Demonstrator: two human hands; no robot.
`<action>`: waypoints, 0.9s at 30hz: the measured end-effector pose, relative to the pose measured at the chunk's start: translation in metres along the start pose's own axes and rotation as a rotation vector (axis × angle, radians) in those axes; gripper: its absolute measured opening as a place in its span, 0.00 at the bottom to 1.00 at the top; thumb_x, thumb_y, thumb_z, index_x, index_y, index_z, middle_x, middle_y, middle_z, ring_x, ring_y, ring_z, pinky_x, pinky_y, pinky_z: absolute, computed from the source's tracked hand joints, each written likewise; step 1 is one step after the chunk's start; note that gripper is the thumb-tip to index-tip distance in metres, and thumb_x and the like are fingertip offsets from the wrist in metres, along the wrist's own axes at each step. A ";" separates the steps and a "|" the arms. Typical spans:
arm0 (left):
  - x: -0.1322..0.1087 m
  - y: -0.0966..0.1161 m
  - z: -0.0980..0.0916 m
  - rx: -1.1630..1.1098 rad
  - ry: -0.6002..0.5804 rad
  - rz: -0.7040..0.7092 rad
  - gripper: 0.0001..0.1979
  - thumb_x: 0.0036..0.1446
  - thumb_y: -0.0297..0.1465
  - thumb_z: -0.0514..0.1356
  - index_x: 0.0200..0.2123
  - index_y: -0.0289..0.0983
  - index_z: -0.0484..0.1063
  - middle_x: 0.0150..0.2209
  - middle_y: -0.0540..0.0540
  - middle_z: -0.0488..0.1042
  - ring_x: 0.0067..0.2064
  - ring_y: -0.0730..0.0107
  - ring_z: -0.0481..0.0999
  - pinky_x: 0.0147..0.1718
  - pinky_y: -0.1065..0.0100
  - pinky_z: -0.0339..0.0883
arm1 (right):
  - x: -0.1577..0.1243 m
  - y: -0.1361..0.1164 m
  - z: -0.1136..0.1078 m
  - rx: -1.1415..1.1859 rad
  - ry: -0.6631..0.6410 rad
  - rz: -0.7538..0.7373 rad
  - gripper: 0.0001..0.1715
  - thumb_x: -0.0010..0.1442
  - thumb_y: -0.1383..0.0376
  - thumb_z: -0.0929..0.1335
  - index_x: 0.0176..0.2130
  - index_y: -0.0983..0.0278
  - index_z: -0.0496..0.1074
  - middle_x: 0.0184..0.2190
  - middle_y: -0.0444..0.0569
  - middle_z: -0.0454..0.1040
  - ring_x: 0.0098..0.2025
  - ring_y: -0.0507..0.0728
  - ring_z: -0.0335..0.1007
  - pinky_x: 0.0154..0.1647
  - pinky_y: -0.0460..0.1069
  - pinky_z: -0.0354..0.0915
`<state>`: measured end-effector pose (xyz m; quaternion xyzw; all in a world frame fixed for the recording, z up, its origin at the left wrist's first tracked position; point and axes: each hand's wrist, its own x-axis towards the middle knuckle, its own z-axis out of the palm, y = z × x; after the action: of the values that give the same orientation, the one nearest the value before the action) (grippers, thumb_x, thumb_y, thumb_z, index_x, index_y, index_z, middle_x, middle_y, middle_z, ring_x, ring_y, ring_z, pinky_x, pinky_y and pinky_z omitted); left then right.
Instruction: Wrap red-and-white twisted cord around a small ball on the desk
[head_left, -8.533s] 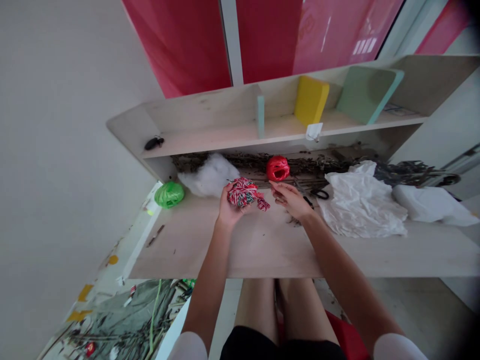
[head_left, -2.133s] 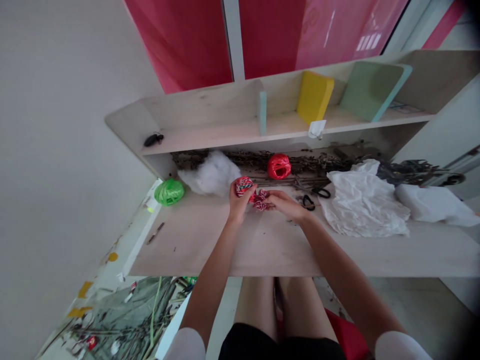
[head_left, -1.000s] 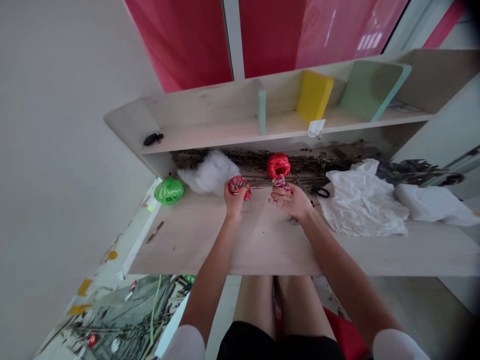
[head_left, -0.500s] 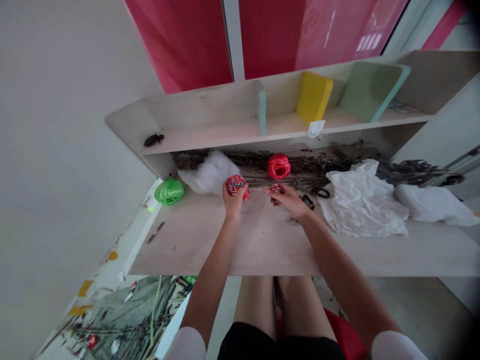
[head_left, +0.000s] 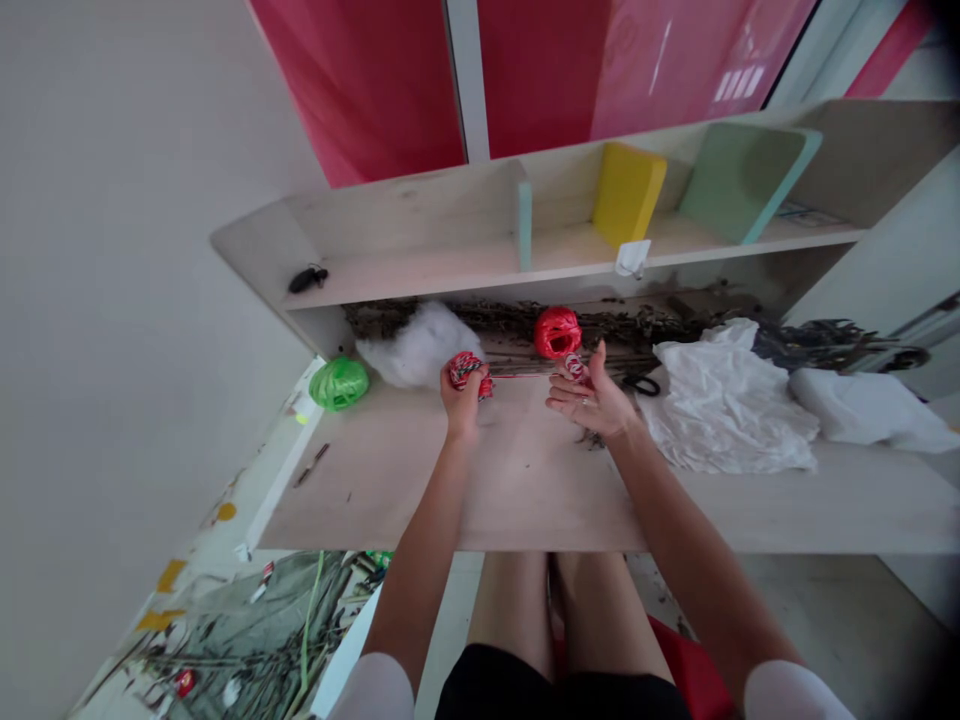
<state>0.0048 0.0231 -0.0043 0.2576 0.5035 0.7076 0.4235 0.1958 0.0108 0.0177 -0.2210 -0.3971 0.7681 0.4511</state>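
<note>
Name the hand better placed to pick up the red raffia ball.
Probably the right: the open right hand sits just below the round red raffia ball, while the left hand is farther away, gripping a red-and-white twine ball.

Our white sleeves [head_left: 373, 695] and black shorts [head_left: 551, 685]
Below the sleeves, our forearms [head_left: 424, 570], left hand [head_left: 461, 405] and right hand [head_left: 589, 400] are bare, as are our legs [head_left: 510, 610].

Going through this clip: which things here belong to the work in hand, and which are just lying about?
In hand: left hand gripping a red-and-white twine ball; right hand, open, with a small twine bundle at its fingers.

Lying about: red raffia ball, green raffia ball, cotton wadding, black-handled scissors, crumpled white sheet, yellow foam block.
</note>
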 end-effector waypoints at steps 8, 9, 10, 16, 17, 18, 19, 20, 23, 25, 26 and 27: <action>0.000 0.005 -0.004 -0.019 -0.024 -0.023 0.22 0.38 0.33 0.67 0.40 0.39 0.67 0.31 0.52 0.74 0.26 0.77 0.73 0.26 0.71 0.69 | 0.012 0.010 -0.011 -0.210 0.378 -0.069 0.22 0.41 0.54 0.77 0.35 0.60 0.74 0.27 0.41 0.70 0.26 0.48 0.63 0.28 0.46 0.60; -0.001 0.006 -0.003 -0.018 -0.033 -0.030 0.22 0.38 0.34 0.67 0.39 0.39 0.67 0.30 0.52 0.73 0.26 0.77 0.73 0.26 0.72 0.68 | 0.015 0.011 -0.012 -0.230 0.427 -0.074 0.22 0.42 0.54 0.76 0.36 0.60 0.74 0.28 0.42 0.71 0.26 0.49 0.64 0.27 0.46 0.60; -0.003 0.008 -0.003 -0.018 -0.050 -0.041 0.22 0.38 0.34 0.68 0.39 0.39 0.68 0.30 0.52 0.73 0.26 0.77 0.73 0.26 0.72 0.68 | 0.017 0.013 -0.014 -0.237 0.460 -0.076 0.21 0.43 0.53 0.75 0.35 0.61 0.74 0.27 0.42 0.71 0.26 0.49 0.65 0.26 0.46 0.60; -0.008 0.013 0.001 -0.095 -0.183 -0.143 0.22 0.36 0.35 0.70 0.37 0.39 0.69 0.32 0.51 0.74 0.29 0.76 0.74 0.27 0.73 0.69 | 0.018 0.007 -0.015 -0.075 0.379 -0.021 0.11 0.50 0.57 0.70 0.30 0.61 0.70 0.16 0.39 0.61 0.19 0.49 0.57 0.22 0.45 0.59; -0.008 0.013 0.001 -0.096 -0.182 -0.154 0.22 0.36 0.35 0.70 0.36 0.39 0.69 0.32 0.51 0.74 0.30 0.76 0.74 0.28 0.73 0.70 | 0.016 0.003 -0.014 -0.025 0.327 -0.001 0.09 0.52 0.58 0.69 0.30 0.61 0.70 0.15 0.37 0.56 0.17 0.48 0.53 0.22 0.45 0.58; -0.007 0.013 0.000 -0.093 -0.179 -0.163 0.21 0.36 0.34 0.70 0.36 0.39 0.69 0.32 0.51 0.74 0.30 0.76 0.74 0.28 0.73 0.70 | 0.014 0.000 -0.013 0.019 0.276 0.015 0.08 0.52 0.59 0.68 0.30 0.62 0.69 0.13 0.35 0.52 0.16 0.47 0.48 0.22 0.45 0.58; -0.006 0.013 0.000 -0.093 -0.175 -0.168 0.21 0.36 0.34 0.70 0.36 0.39 0.69 0.32 0.51 0.74 0.30 0.76 0.74 0.28 0.73 0.70 | 0.012 -0.004 -0.012 0.053 0.228 0.031 0.08 0.53 0.60 0.67 0.30 0.62 0.69 0.13 0.34 0.48 0.15 0.47 0.44 0.22 0.45 0.58; -0.005 0.012 0.000 -0.095 -0.171 -0.170 0.21 0.36 0.34 0.70 0.36 0.39 0.69 0.33 0.51 0.75 0.30 0.76 0.74 0.28 0.73 0.70 | 0.009 -0.007 -0.010 0.073 0.186 0.044 0.07 0.54 0.60 0.67 0.30 0.63 0.69 0.12 0.33 0.46 0.14 0.47 0.40 0.23 0.45 0.58; -0.003 0.008 -0.001 -0.067 -0.138 -0.147 0.21 0.37 0.34 0.69 0.37 0.40 0.68 0.32 0.52 0.75 0.29 0.76 0.74 0.28 0.72 0.71 | 0.001 -0.013 -0.006 0.094 0.080 0.058 0.13 0.58 0.58 0.65 0.25 0.62 0.64 0.11 0.32 0.39 0.14 0.47 0.32 0.21 0.45 0.55; -0.002 0.006 -0.001 -0.015 -0.114 -0.132 0.21 0.38 0.34 0.69 0.37 0.40 0.68 0.31 0.52 0.74 0.27 0.76 0.74 0.27 0.71 0.71 | -0.004 -0.013 -0.003 0.089 0.029 0.019 0.20 0.60 0.54 0.65 0.23 0.61 0.59 0.11 0.32 0.36 0.14 0.47 0.31 0.20 0.44 0.52; -0.001 0.005 -0.001 0.006 -0.106 -0.129 0.21 0.38 0.35 0.69 0.38 0.40 0.68 0.30 0.53 0.74 0.26 0.77 0.73 0.27 0.71 0.71 | -0.006 -0.012 -0.001 0.074 0.011 -0.007 0.23 0.61 0.52 0.65 0.22 0.61 0.57 0.11 0.32 0.36 0.14 0.46 0.31 0.20 0.44 0.51; -0.001 0.004 0.000 0.015 -0.099 -0.129 0.21 0.38 0.35 0.68 0.38 0.40 0.68 0.30 0.53 0.74 0.26 0.77 0.73 0.27 0.71 0.72 | -0.007 -0.011 0.000 0.051 -0.003 -0.031 0.24 0.60 0.50 0.66 0.22 0.61 0.57 0.11 0.32 0.37 0.14 0.46 0.32 0.20 0.44 0.51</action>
<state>0.0036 0.0215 -0.0007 0.2625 0.5028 0.6616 0.4904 0.2052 0.0079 0.0265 -0.2022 -0.3815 0.7712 0.4677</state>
